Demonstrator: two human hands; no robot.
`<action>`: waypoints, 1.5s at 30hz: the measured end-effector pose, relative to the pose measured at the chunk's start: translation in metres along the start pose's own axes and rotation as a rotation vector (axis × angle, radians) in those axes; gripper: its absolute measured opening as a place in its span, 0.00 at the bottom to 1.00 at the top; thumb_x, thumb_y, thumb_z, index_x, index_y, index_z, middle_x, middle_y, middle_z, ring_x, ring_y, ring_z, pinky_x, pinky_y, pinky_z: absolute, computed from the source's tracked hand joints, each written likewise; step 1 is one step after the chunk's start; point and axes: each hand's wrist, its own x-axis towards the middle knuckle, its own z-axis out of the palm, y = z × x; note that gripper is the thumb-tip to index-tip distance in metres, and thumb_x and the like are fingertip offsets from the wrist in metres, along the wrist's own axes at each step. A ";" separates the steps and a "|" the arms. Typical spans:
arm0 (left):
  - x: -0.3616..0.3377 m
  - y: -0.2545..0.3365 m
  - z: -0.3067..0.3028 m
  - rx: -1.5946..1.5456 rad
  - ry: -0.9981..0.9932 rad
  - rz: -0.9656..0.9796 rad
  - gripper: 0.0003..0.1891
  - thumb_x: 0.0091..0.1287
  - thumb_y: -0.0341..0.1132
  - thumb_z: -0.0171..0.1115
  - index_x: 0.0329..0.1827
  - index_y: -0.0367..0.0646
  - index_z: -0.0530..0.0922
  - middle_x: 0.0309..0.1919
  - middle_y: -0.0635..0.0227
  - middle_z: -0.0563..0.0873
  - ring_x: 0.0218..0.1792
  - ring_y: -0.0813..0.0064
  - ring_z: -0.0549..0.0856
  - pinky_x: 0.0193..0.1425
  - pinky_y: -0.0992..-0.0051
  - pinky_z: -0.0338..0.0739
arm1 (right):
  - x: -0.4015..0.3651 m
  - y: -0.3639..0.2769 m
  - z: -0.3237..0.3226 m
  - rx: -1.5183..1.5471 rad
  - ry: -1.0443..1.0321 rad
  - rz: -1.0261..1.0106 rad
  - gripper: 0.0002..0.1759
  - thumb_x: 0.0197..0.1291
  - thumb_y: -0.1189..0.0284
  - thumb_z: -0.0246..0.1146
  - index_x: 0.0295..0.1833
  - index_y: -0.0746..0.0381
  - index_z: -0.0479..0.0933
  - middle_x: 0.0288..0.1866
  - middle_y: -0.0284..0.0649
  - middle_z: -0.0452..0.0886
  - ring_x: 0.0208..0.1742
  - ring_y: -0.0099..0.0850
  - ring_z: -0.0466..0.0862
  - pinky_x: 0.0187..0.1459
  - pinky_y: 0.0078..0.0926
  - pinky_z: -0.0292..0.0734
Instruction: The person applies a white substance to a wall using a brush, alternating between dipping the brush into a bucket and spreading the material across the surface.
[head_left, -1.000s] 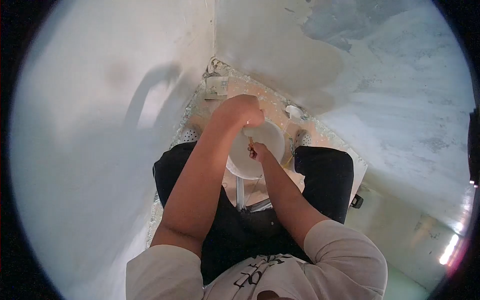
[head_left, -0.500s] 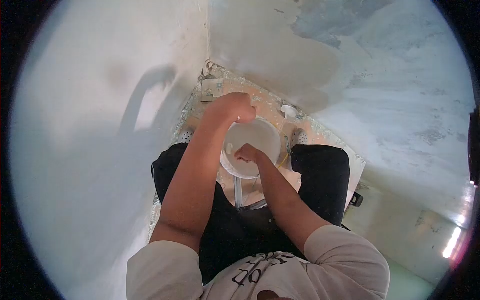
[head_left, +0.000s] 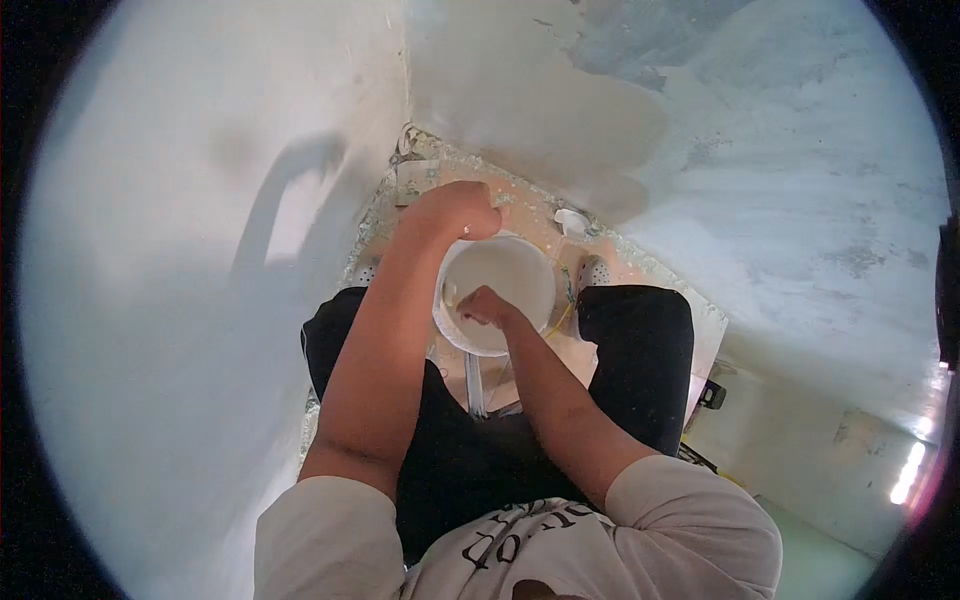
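A round white bucket (head_left: 523, 338) stands on the floor between my legs, with a smooth whitish filling inside. My left hand (head_left: 468, 210) is closed in a fist above the bucket's far left rim. Whether it grips the rim or something else is hidden. Over the bucket's near left part, my right hand (head_left: 483, 306) is bent and closed, fingers pointing left. A small pale lump or tool end (head_left: 450, 294) shows just left of those fingers. What the right hand holds cannot be made out.
Pale walls meet in a corner ahead; the right wall (head_left: 780, 190) has grey patches. Spattered floor edges run along both. A white scrap (head_left: 572, 222) lies beyond the bucket, near my shoe (head_left: 594, 270). A grey metal bar (head_left: 475, 385) lies on the near side. A yellow cord (head_left: 566, 318) runs beside the bucket.
The whole view has shifted slightly. My right hand has moved a little left relative to the bucket, closer to the pale lump. My left hand keeps its place near the rim.
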 end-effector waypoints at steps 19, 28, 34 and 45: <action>0.004 -0.002 -0.002 -0.017 0.020 -0.011 0.23 0.65 0.47 0.51 0.51 0.36 0.78 0.53 0.49 0.79 0.55 0.53 0.78 0.59 0.61 0.72 | -0.005 -0.008 -0.004 0.345 0.077 -0.052 0.11 0.42 0.68 0.66 0.15 0.60 0.75 0.15 0.33 0.73 0.15 0.23 0.67 0.17 0.27 0.61; 0.009 -0.011 -0.007 0.085 0.024 0.011 0.17 0.58 0.37 0.54 0.45 0.34 0.78 0.46 0.48 0.81 0.49 0.52 0.81 0.52 0.61 0.75 | -0.071 -0.006 -0.073 0.403 -0.136 -0.073 0.08 0.53 0.72 0.63 0.34 0.66 0.81 0.23 0.34 0.79 0.15 0.17 0.65 0.17 0.17 0.58; 0.016 -0.032 -0.008 0.081 0.239 -0.004 0.15 0.54 0.32 0.53 0.43 0.34 0.78 0.43 0.46 0.82 0.47 0.51 0.82 0.51 0.60 0.76 | -0.137 -0.008 -0.147 0.287 -0.330 -0.160 0.08 0.58 0.73 0.60 0.42 0.64 0.79 0.28 0.35 0.83 0.18 0.18 0.70 0.19 0.17 0.63; -0.004 -0.001 -0.013 -0.329 -0.028 -0.367 0.18 0.56 0.28 0.52 0.50 0.30 0.73 0.40 0.48 0.82 0.40 0.59 0.86 0.30 0.63 0.83 | -0.240 0.001 -0.214 0.511 -0.247 -0.485 0.24 0.59 0.75 0.61 0.59 0.69 0.61 0.38 0.44 0.80 0.32 0.29 0.81 0.37 0.26 0.77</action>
